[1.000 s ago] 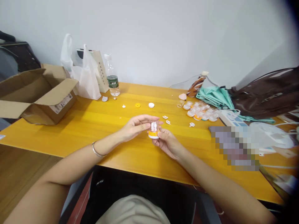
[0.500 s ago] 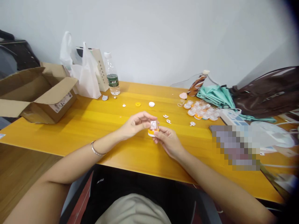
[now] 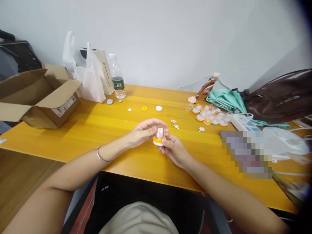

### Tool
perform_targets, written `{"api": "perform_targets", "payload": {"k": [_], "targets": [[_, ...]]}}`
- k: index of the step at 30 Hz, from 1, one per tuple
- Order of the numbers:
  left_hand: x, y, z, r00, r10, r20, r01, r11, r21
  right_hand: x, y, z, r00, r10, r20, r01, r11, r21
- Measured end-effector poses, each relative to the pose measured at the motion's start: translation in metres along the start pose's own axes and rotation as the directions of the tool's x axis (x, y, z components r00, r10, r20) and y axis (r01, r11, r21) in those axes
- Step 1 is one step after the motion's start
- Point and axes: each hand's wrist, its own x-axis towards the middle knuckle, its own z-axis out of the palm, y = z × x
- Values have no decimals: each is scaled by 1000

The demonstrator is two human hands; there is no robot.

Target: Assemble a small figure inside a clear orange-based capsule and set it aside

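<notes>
Standing between left grip [image 3: 141, 133] and right grip [image 3: 176, 149] is a domed capsule [image 3: 159, 140].

Clear/orange capsule [image 3: 158, 139] — approx. upright

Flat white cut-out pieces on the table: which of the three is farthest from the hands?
The rightmost piece, lying alone; the other two pieces lie close together, nearer the right hand.

A honey-yellow wood-grain desk [image 3: 92, 133] spans the middle of the frame before me, under a plain pale-grey wall [image 3: 156, 42] across the top. I see brown floor [image 3: 21, 175] at the lower left; soft light dims toward the upper right.
</notes>
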Motion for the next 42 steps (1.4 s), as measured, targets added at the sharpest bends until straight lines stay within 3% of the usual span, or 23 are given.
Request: {"api": "perform_targets", "payload": {"k": [6,9,11,15,18,20,24,29,32,38,42], "targets": [[-1,-2,7,976,179,-127,-118,917,380,1,-5,-2,988,-153,-18,142,953,-267],[0,-12,7,909,315,-273,-136,842,522,1,-3,-3,976,-211,-58,176,913,-367],[0,-14,4,882,358,-306,-111,789,605,2,-2,-3,976,-206,-76,160,906,-393],[-2,3,-3,975,200,-102,-106,811,575,4,-3,-4,985,-145,-99,99,924,-370],[-3,16,-5,998,54,27,-60,828,558,5,-5,-5,983,-149,-111,99,925,-368],[-2,19,-6,998,64,-10,-44,784,619,5,-4,-6,980,-170,-101,116,910,-398],[0,14,-4,971,201,-130,-47,692,721,4,-2,-7,969,-226,-105,148,861,-487],[-2,12,0,967,221,-129,-42,635,771,2,-2,-6,955,-262,-140,152,835,-528],[-3,12,0,971,201,-127,-41,667,744,2,-3,-6,961,-240,-134,143,852,-504],[0,10,-5,992,40,-121,23,881,472,2,-5,-5,986,-136,-97,91,923,-375],[0,6,-5,986,38,-162,38,896,442,3,-5,-5,990,-114,-80,82,942,-326]]}}
